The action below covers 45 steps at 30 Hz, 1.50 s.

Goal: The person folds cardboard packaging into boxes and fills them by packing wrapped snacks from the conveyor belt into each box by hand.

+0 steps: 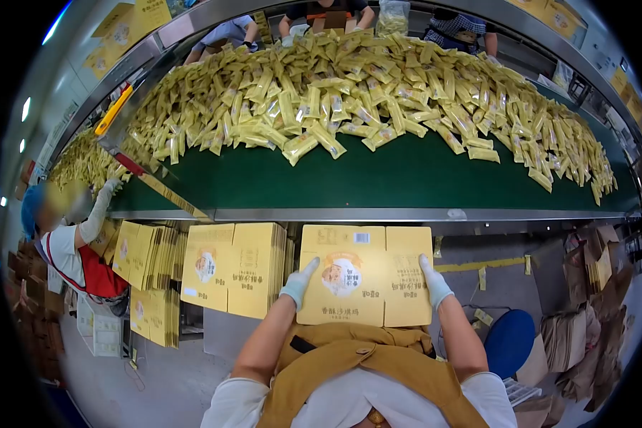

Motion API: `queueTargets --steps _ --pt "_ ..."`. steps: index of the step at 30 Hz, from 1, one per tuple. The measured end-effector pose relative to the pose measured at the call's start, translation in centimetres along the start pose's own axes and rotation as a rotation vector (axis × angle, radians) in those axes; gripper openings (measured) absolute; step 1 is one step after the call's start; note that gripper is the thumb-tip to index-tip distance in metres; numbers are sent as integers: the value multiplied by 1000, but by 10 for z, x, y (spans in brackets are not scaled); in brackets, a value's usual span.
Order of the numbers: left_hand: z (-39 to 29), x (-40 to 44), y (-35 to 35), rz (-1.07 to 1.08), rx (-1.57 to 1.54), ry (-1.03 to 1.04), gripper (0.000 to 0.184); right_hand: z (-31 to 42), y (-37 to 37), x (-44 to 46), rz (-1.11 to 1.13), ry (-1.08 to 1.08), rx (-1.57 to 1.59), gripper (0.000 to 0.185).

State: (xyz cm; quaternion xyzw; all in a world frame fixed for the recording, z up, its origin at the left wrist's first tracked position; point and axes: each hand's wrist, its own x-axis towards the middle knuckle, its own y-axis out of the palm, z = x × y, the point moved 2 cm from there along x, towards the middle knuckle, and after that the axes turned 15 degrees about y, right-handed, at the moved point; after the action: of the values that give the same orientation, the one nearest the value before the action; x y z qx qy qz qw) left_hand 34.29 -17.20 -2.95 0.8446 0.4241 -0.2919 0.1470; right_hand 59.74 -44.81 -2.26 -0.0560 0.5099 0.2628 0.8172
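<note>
A flat, folded yellow cardboard box (pixel 367 278) with printed lettering and a round picture is held level in front of my apron. My left hand (pixel 299 282), in a pale glove, grips its left edge. On the opposite edge my right hand (pixel 435 280), gloved too, has its fingers closed round the cardboard. The undersides of both hands' grip are hidden by the box. Just beyond it runs the metal edge of a green conveyor belt (pixel 264 187). A large heap of yellow wrapped snack packs (pixel 378 85) covers the belt's far part.
Stacks of flat yellow boxes (pixel 214 267) stand to my left, below the belt. A co-worker in a red apron (pixel 103 271) reaches onto the belt at far left. Other people work across it. A blue round stool (pixel 508 344) and brown sacks (pixel 585 342) are at right.
</note>
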Motion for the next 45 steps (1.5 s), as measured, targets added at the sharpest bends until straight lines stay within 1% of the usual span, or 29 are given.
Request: queueTargets --steps 3,6,7,10,13,14,16,17,19,22,26,28,31,34,36,37,40,42,45 --pt "-17 -1 10 -7 60 3 85 6 -3 3 -24 -11 -20 82" --pt "4 16 5 -31 50 6 74 3 -17 32 -58 53 -91 83" --pt "-2 10 7 -22 -3 13 74 7 -12 21 -65 24 -101 82" --pt "-25 -8 11 48 -50 -24 68 0 -21 34 23 -17 -114 77" --pt "-11 20 3 215 -321 20 63 6 -22 38 168 -10 -12 70" --pt "-11 27 3 225 -349 -6 62 12 -20 36 205 -3 40 69" --pt "-33 33 9 249 -403 -60 59 23 -13 29 276 19 149 67" --pt "-45 33 14 255 -385 -90 57 23 -13 32 299 34 157 67" --pt "-52 38 19 226 -304 -86 57 24 -12 38 341 61 173 65" --pt "-63 29 25 210 -263 -68 56 23 -15 48 271 -11 120 66" --pt "-75 10 30 205 -286 -75 55 25 -20 39 253 -23 87 67" --pt "-80 6 34 208 -265 -23 55 34 -21 35 212 -48 67 67" --pt "-77 3 40 188 -212 0 56 41 -31 21 284 -56 97 67" --pt "-75 11 47 162 -185 10 58 43 -36 17 264 -42 135 67" --pt "-74 11 51 158 -171 10 59 39 -41 22 214 -38 101 67" --pt "-74 10 52 143 -168 28 59 37 -43 27 189 -34 84 67" --pt "-73 7 49 85 -124 90 60 31 -38 29 254 -66 122 66" --pt "-66 11 45 32 -65 140 60 29 -37 27 248 -45 128 65" --pt "-62 11 46 26 -112 239 64 26 -37 29 232 -26 137 64"
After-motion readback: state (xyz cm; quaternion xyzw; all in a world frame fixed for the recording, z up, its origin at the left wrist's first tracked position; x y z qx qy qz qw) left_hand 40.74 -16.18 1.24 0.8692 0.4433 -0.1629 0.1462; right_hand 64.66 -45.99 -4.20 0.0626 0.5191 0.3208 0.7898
